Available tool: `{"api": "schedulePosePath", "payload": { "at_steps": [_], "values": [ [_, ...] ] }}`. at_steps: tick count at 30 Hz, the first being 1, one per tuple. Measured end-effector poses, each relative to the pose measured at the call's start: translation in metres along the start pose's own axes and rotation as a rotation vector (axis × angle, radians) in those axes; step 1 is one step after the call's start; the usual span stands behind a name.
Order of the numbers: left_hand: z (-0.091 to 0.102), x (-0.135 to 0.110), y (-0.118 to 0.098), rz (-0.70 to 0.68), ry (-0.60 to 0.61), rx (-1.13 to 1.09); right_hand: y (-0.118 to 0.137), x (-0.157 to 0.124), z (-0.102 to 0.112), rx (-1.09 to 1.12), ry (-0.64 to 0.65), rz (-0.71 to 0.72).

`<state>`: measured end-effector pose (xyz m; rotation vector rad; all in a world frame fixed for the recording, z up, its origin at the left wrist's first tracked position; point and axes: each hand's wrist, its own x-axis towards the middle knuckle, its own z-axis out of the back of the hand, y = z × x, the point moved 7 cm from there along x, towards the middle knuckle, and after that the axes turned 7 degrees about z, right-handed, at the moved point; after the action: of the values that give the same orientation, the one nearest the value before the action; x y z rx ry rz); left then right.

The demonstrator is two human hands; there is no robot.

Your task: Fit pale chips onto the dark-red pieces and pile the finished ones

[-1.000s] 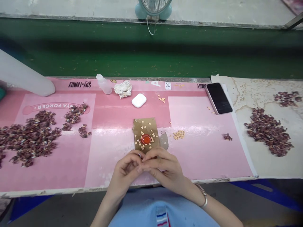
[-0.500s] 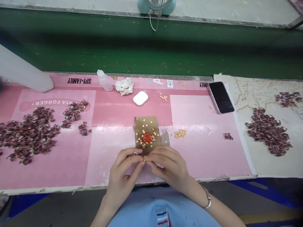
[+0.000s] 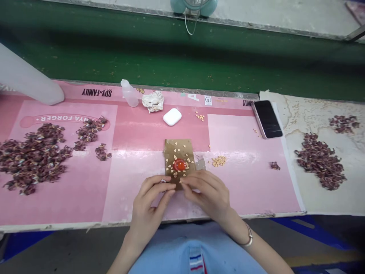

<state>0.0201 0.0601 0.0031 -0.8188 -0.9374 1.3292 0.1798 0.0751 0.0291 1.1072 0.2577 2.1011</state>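
Note:
My left hand (image 3: 149,205) and my right hand (image 3: 208,194) rest at the near edge of the pink mat (image 3: 242,182), fingertips almost meeting. The left fingers pinch a tiny dark piece with a pale ring, too small to name. The right fingers are curled in a pinch just below a brown card (image 3: 179,160); what they hold is hidden. The card carries a red cap (image 3: 179,165) ringed by small tan heart-shaped bits. A little heap of tan bits (image 3: 218,161) lies to the card's right.
Large heaps of dark maroon pieces lie at the left (image 3: 34,156) and on the right paper (image 3: 321,160). At the back stand a small bottle (image 3: 129,93), crumpled tissue (image 3: 153,101), white earbud case (image 3: 172,116) and phone (image 3: 267,118). A green belt (image 3: 182,57) runs behind.
Both hands have moved slightly forward toward the brown card and parted a little. The view has shifted slightly.

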Motion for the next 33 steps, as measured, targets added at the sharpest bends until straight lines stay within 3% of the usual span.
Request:
{"api": "schedulePosePath", "payload": {
  "at_steps": [5,12,24,33],
  "values": [
    [0.008,-0.006,0.012,0.084,-0.047,-0.018,-0.020,0.001,-0.001,-0.221,0.113,0.053],
    [0.012,-0.015,0.032,0.252,-0.063,-0.098,-0.026,0.000,-0.006,-0.251,0.220,0.108],
    [0.019,-0.009,0.019,0.039,-0.121,-0.041,-0.027,0.003,-0.006,-0.282,0.274,0.139],
    [0.019,-0.011,0.020,0.039,-0.110,-0.080,-0.022,0.003,-0.007,-0.320,0.263,0.188]
  ]
}}
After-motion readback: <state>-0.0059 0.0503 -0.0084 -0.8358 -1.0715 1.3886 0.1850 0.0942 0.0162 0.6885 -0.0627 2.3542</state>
